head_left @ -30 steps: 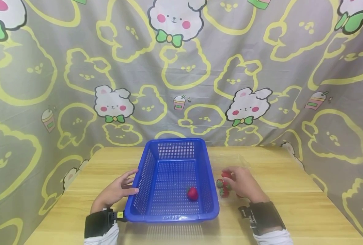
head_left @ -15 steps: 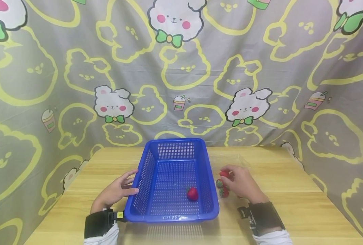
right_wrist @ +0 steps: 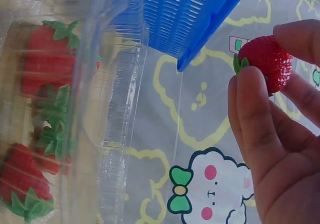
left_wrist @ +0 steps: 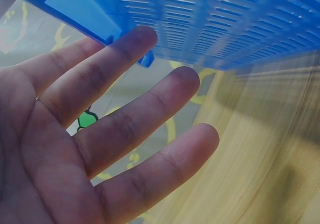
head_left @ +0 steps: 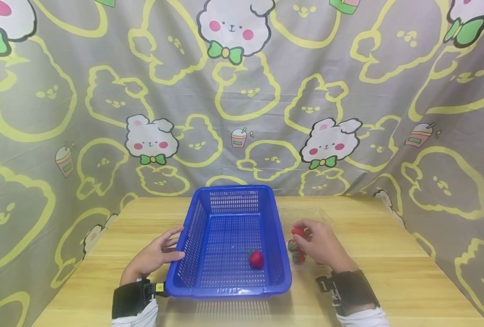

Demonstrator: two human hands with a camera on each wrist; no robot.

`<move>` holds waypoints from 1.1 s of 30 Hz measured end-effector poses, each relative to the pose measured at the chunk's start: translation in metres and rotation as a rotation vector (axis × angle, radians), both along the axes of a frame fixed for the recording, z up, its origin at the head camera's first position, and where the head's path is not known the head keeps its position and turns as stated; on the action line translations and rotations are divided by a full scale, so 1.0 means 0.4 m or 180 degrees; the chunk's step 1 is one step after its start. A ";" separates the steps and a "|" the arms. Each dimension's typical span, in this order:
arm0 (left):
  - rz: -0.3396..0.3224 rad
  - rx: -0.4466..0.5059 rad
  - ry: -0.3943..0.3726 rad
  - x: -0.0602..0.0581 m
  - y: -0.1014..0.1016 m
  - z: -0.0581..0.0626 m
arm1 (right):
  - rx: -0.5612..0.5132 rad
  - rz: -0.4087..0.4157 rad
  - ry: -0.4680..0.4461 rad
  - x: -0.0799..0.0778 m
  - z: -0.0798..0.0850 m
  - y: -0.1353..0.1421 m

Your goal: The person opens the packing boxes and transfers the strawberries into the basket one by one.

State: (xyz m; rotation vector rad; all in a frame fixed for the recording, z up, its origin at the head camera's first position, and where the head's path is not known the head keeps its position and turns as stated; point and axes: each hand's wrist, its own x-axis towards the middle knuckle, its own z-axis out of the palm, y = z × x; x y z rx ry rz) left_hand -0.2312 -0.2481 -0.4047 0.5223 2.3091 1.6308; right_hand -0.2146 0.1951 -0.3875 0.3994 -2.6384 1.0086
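— What sort of place is pictured?
— A curtained-off booth: gray cloth (head_left: 242, 104) printed with cartoon bunnies (head_left: 152, 138) hangs on three sides of a wood-grain tabletop (head_left: 393, 286).
— A home or a studio?
— Which, the view cannot tell; black wristbands (head_left: 355, 290) bearing small devices suggest a recording setup.

Head view: the bare right hand (head_left: 323, 241) partly covers the red strawberry (head_left: 298, 232) it pinches and the green-leaved red strawberries (head_left: 298, 257) beside it. Left wrist: picture edges crop the blue perforated plastic basket (left_wrist: 195, 26) and the left hand (left_wrist: 97, 144). Right wrist: the clear plastic box (right_wrist: 112, 174) is cut off, its wall blurring strawberries.
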 end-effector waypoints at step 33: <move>-0.0024 -0.0016 0.0066 -0.002 -0.001 -0.008 | -0.0538 0.0401 -0.0415 0.028 0.018 -0.047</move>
